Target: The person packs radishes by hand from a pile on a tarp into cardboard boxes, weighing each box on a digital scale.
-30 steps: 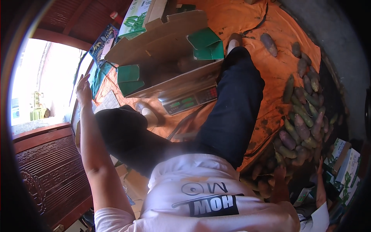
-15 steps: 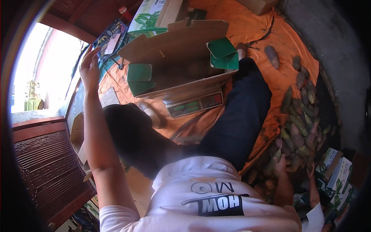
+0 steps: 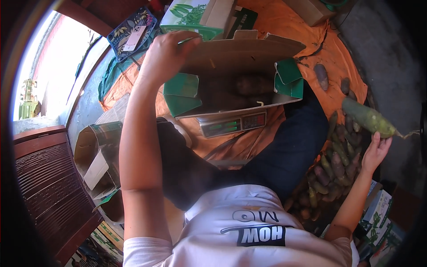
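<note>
My right hand (image 3: 376,153) holds up a large green radish (image 3: 367,116) with a thin root tail, above the heap at right. My left hand (image 3: 167,55) is at the raised flap of an open cardboard carton (image 3: 249,46), its fingers curled over the flap's left corner. The carton has green end flaps and stands on a digital scale (image 3: 233,126) between my legs. Inside, in shadow, lie some radishes (image 3: 254,84).
A heap of green and purplish radishes (image 3: 338,164) lies on the orange sheet (image 3: 289,20) at right. Behind the carton stand a printed box (image 3: 189,18) and a patterned tray (image 3: 122,42) with a phone (image 3: 134,39). An open carton (image 3: 95,153) is at left, beside a dark wooden slatted panel (image 3: 49,173).
My right hand has lifted the radish up from the heap. My left hand has moved right, from beside the tray to the carton flap. Another person's hand beside the heap has left view.
</note>
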